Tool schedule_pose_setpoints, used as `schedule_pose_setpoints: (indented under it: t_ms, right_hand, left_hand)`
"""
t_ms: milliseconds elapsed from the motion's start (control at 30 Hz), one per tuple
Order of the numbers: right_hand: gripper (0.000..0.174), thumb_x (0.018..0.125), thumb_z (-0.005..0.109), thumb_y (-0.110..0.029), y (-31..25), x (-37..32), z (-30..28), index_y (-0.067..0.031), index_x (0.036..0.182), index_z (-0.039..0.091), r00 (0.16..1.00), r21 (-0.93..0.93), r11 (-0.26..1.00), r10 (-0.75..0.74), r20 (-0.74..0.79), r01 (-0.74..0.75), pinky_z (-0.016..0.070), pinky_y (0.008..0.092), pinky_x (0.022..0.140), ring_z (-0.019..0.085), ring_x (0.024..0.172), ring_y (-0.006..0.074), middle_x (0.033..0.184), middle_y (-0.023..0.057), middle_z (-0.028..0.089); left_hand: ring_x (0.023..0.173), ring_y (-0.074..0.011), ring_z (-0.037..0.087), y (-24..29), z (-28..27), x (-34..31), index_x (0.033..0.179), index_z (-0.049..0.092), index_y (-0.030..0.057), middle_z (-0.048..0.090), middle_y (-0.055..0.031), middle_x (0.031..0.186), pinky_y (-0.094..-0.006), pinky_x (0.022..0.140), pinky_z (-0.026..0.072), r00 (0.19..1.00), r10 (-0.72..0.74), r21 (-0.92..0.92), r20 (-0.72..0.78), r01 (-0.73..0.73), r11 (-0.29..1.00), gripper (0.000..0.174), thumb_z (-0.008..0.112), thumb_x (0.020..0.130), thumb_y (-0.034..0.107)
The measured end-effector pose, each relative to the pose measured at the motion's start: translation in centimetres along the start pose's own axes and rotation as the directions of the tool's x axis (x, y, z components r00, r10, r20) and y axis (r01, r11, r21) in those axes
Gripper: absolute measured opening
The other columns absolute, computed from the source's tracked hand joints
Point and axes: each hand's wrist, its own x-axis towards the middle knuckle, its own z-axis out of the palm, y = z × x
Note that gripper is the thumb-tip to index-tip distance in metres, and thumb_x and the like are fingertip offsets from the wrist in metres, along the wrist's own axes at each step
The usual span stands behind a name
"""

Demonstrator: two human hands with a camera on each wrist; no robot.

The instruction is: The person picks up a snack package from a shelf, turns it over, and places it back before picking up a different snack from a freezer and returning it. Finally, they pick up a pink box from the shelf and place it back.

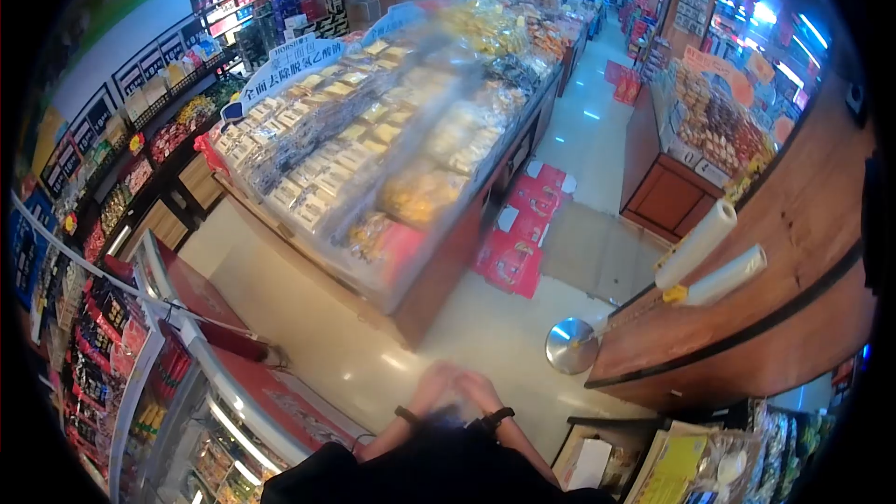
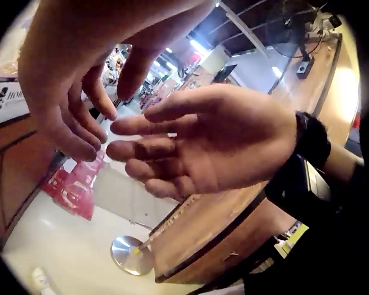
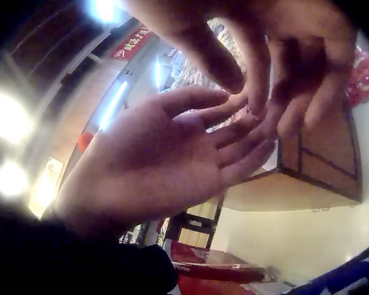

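Low in the head view, my left hand (image 1: 431, 386) and right hand (image 1: 479, 391) come together in front of my body, fingertips close to each other. Both wear dark bands at the wrist. The left wrist view shows my right hand (image 2: 218, 141) with its palm visible and fingers loosely bent, facing the relaxed fingers of my left hand (image 2: 61, 80). From the other side, the right wrist view has my left hand (image 3: 160, 153) with fingers extended, overlapping the fingertips of my right hand (image 3: 289, 55). Neither palm nor fingers hold anything.
A long display stand (image 1: 411, 317) piled with packaged bread and snacks fills the middle ahead. Red mats (image 1: 523, 233) lie on the aisle floor. To the right stand a wooden counter (image 1: 747, 289) with plastic bag rolls (image 1: 700, 243) and a round metal base (image 1: 571, 345). A glass-topped cooler (image 1: 233, 429) is at left.
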Motion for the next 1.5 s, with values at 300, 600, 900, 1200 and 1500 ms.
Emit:
schedule_pose_setpoints:
  t_ms: [300,600,900,1200,1500]
  right_hand:
    - [0.019,0.089,0.048,-0.015,-6.1,14.1,-4.3,-0.0049,0.097,0.061,0.994,-0.257,0.965,-0.027,0.103,0.053,0.0478,0.0260,0.070,0.061,0.078,0.0123,0.086,0.0046,0.065]
    - [0.018,0.089,0.048,-0.014,-11.0,25.2,-1.9,-0.0061,0.097,0.061,0.956,-0.223,0.973,0.114,0.272,-0.052,0.0467,0.0250,0.069,0.060,0.075,0.0122,0.086,0.0038,0.065]
    - [0.018,0.088,0.048,-0.014,-12.2,35.8,0.6,-0.0061,0.098,0.062,0.874,-0.316,0.948,0.118,0.472,0.043,0.0453,0.0247,0.069,0.058,0.078,0.0102,0.085,0.0023,0.063]
    - [0.022,0.086,0.050,-0.012,-17.3,42.7,5.6,-0.0041,0.105,0.057,0.708,-0.498,0.861,0.415,0.572,-0.102,0.0509,0.0287,0.066,0.063,0.077,0.0163,0.091,0.0068,0.063]
    - [0.027,0.085,0.052,-0.010,-16.3,48.1,7.3,-0.0028,0.111,0.054,0.504,-0.597,0.803,0.515,0.693,0.001,0.0496,0.0284,0.075,0.060,0.090,0.0157,0.097,0.0080,0.062]
  left_hand:
    - [0.107,-0.0292,0.049,0.7,-3.3,14.4,0.117,0.047,0.0014,0.048,-0.0175,0.112,-0.0348,0.091,0.0407,0.875,0.336,0.276,-0.348,-0.247,0.929,0.038,0.050,0.079,0.004]
    - [0.118,-0.0365,0.037,4.5,-6.3,21.7,0.123,0.037,-0.0049,0.039,-0.0228,0.122,-0.0405,0.102,0.0297,0.618,0.211,0.247,-0.757,-0.028,0.969,0.053,0.054,0.075,0.011]
    - [0.125,-0.0403,0.031,7.6,-8.1,25.5,0.128,0.031,-0.0098,0.035,-0.0297,0.131,-0.0424,0.106,0.0253,0.445,-0.128,-0.062,-0.886,0.160,0.985,0.064,0.056,0.076,0.019]
    - [0.078,-0.0251,0.062,15.6,-11.0,26.5,0.091,0.070,0.0071,0.066,-0.0124,0.084,-0.0350,0.077,0.0470,0.087,0.126,0.141,-0.988,0.193,0.971,0.025,0.048,0.078,0.007]
    - [0.123,-0.0353,0.039,6.7,-13.7,30.1,0.130,0.033,-0.0045,0.044,-0.0246,0.129,-0.0386,0.104,0.0298,0.157,-0.230,-0.190,-0.961,0.232,0.954,0.063,0.056,0.078,0.020]
